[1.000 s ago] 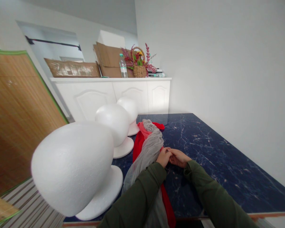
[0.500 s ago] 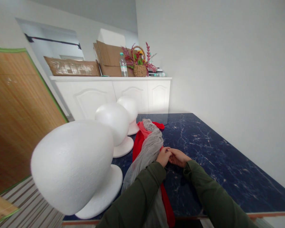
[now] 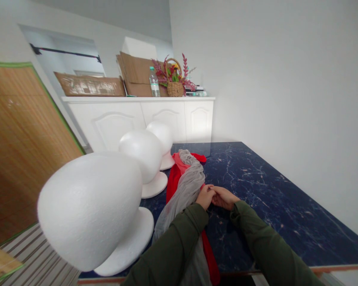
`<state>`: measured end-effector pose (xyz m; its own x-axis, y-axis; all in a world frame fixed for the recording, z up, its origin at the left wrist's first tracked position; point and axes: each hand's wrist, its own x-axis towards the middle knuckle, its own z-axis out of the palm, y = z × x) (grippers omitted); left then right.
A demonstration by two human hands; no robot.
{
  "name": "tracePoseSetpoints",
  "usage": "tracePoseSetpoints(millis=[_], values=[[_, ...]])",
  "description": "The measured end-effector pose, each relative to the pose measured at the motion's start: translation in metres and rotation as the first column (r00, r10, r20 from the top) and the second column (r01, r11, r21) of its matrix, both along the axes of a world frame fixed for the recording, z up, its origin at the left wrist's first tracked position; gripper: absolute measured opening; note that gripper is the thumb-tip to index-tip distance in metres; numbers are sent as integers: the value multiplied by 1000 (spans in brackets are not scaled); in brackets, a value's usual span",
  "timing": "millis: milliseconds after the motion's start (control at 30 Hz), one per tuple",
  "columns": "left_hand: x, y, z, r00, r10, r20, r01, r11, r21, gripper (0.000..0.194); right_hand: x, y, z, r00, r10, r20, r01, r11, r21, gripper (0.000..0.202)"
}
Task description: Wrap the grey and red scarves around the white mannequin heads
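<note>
My left hand and my right hand meet at the fingertips above the dark blue marbled table. Their fingers are bent and pressed together; whether anything small is between them cannot be made out. Just left of my hands lies a long, crumpled grey scarf, partly under my left forearm. Beneath and beside it are a red cloth and a coral-pink piece. Three white foam heads stand in a row on the left: a near one, a middle one and a far one.
Behind the table stands a white cabinet. On top are cardboard, a wrapped box, a water bottle and a wicker basket of flowers. A bamboo mat stands at the left; a wall borders the right side.
</note>
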<state>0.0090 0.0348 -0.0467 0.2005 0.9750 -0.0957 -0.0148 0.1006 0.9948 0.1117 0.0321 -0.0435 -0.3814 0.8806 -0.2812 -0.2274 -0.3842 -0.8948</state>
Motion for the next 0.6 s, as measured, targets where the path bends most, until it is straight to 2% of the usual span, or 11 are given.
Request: tracePoseSetpoints(millis=[167,600], values=[[0,1,-1,1000,7,-6,-7,1000,5,32,-1,0,1,999,-20,-35,18,998,-67,12],[0,1,-1,1000,0,-27,0,1000,0,34,0,0,-1,998,-19,-55,15,998,-68,12]])
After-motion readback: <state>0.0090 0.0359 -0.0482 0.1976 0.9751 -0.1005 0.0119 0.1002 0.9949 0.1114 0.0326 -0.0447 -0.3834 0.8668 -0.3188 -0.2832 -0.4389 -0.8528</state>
